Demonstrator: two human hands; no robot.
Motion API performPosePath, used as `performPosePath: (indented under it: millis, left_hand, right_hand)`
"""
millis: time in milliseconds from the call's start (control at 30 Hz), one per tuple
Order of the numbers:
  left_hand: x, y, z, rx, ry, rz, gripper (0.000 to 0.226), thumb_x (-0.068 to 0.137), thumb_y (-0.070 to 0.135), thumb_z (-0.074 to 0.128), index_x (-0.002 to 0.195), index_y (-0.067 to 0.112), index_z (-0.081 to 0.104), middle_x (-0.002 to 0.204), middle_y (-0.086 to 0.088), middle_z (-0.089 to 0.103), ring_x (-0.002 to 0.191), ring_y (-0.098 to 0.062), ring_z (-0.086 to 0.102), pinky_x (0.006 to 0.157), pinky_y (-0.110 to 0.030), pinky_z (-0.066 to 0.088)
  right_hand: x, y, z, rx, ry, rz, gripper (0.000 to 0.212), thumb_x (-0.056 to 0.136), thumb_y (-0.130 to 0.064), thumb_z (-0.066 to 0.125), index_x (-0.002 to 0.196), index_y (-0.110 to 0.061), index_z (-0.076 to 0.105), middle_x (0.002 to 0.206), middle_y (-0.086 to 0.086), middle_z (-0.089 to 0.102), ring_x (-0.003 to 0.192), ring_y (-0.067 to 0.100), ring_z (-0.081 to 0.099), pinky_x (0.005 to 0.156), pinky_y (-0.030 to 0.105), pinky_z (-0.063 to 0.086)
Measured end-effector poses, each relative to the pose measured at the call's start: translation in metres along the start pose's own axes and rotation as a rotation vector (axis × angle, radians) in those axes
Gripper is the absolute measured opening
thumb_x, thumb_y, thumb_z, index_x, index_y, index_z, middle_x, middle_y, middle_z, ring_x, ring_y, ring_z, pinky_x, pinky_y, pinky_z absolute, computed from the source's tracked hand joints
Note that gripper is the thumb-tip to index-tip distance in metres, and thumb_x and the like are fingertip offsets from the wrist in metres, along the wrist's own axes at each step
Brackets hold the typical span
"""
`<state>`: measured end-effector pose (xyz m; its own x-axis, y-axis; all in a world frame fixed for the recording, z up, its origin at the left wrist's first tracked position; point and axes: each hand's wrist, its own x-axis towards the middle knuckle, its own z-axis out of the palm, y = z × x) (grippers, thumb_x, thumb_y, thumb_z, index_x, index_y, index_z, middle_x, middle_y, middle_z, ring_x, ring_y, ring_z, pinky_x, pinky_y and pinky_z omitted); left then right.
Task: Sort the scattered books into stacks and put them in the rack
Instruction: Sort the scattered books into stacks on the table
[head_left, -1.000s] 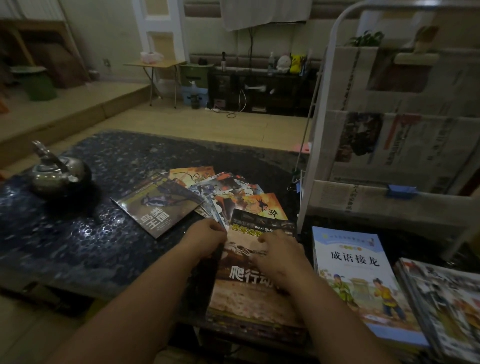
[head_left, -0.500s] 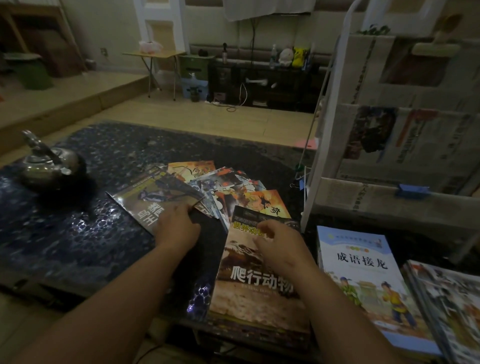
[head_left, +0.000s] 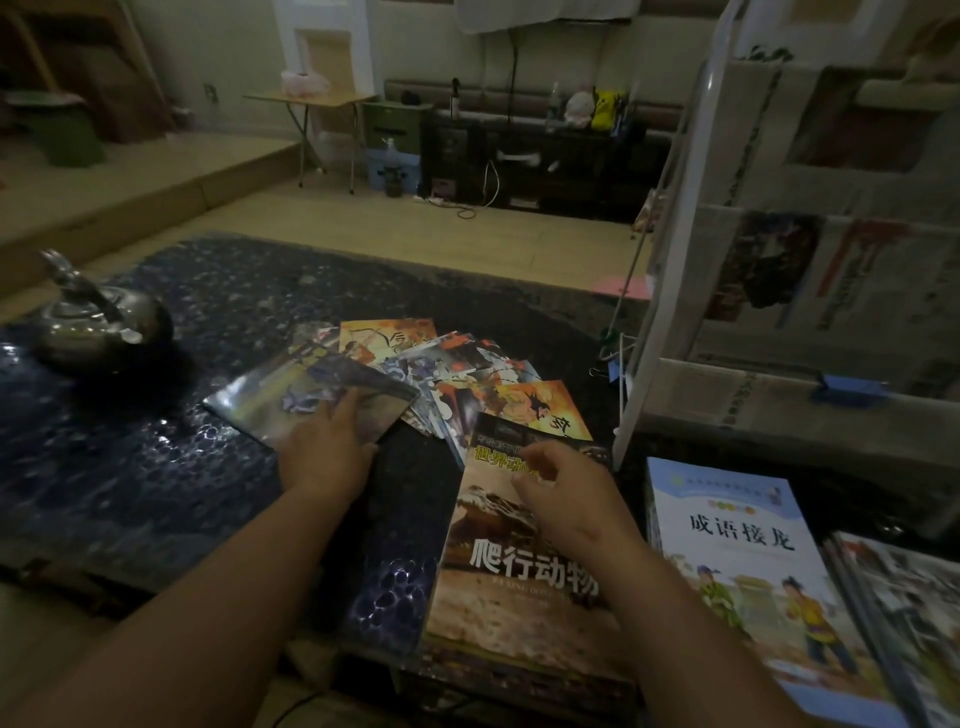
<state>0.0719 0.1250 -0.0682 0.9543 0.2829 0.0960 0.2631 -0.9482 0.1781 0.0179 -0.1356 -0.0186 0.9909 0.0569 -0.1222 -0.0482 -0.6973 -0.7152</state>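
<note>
Head cam: L hand (head_left: 324, 457) flat on dark book (head_left: 291, 400), R hand (head_left: 566, 499) half-curled.

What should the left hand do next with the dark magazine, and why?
Probably draw the dark magazine toward the reptile book: the left hand lies on its cover, it overlaps the fanned comics, and the right hand hovers free above that book.
</note>
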Motion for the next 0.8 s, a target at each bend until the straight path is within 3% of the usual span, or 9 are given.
performPosePath:
  millis: [133,233,367,567,700,800]
  left_hand:
    - [-0.01,0.009,-0.007,0.123,0.057,0.069,0.036,0.097,0.024,0.046,0.133,0.021,0.048,0.102,-0.016,0.068,0.09,-0.034,0.064,0.07,-0.036,0.045]
    - [-0.012,0.014,-0.014,0.047,0.065,0.047,0.027,0.096,0.018,0.043,0.117,0.015,0.059,0.097,-0.016,0.068,0.089,-0.035,0.063,0.069,-0.035,0.043]
    - [-0.015,0.021,-0.029,-0.079,0.249,0.084,0.028,0.094,0.016,0.046,0.117,0.013,0.062,0.091,-0.018,0.068,0.086,-0.036,0.062,0.065,-0.035,0.037]
    - [-0.036,0.042,-0.043,-0.084,0.301,0.348,0.048,0.095,0.021,0.046,0.14,0.038,0.047,0.095,-0.01,0.067,0.079,-0.031,0.061,0.058,-0.035,0.043]
    - [-0.049,0.062,-0.042,-0.045,0.216,0.469,0.042,0.097,0.026,0.04,0.136,0.037,0.049,0.115,-0.002,0.066,0.097,-0.025,0.061,0.068,-0.034,0.043]
    - [-0.056,0.071,-0.044,-0.015,0.151,0.6,0.042,0.096,0.036,0.041,0.137,0.043,0.043,0.123,0.003,0.063,0.107,-0.021,0.059,0.078,-0.034,0.047]
  right_hand:
    - [-0.002,0.0,0.0,-0.009,0.005,-0.006,0.039,0.095,-0.038,0.057,0.133,-0.027,0.054,0.135,-0.005,0.056,0.124,0.014,0.051,0.103,0.037,0.045]
    - [-0.004,0.0,-0.001,-0.007,0.003,-0.012,0.039,0.095,-0.039,0.056,0.132,-0.028,0.055,0.135,-0.005,0.055,0.123,0.014,0.051,0.102,0.035,0.045]
    - [-0.006,0.0,-0.002,-0.009,0.017,-0.024,0.038,0.095,-0.039,0.057,0.131,-0.028,0.055,0.134,-0.005,0.056,0.121,0.013,0.052,0.099,0.032,0.045]
    - [-0.008,0.001,-0.006,0.013,0.031,-0.011,0.035,0.093,-0.038,0.059,0.127,-0.031,0.056,0.131,-0.007,0.058,0.117,0.011,0.054,0.095,0.03,0.047]
    - [-0.01,0.005,-0.01,0.037,0.053,0.019,0.038,0.094,-0.038,0.057,0.131,-0.03,0.054,0.13,-0.004,0.058,0.114,0.014,0.054,0.091,0.031,0.046]
    - [-0.012,0.007,-0.012,0.136,0.14,0.035,0.038,0.097,-0.049,0.046,0.129,-0.03,0.052,0.125,-0.003,0.058,0.104,0.013,0.052,0.082,0.031,0.043]
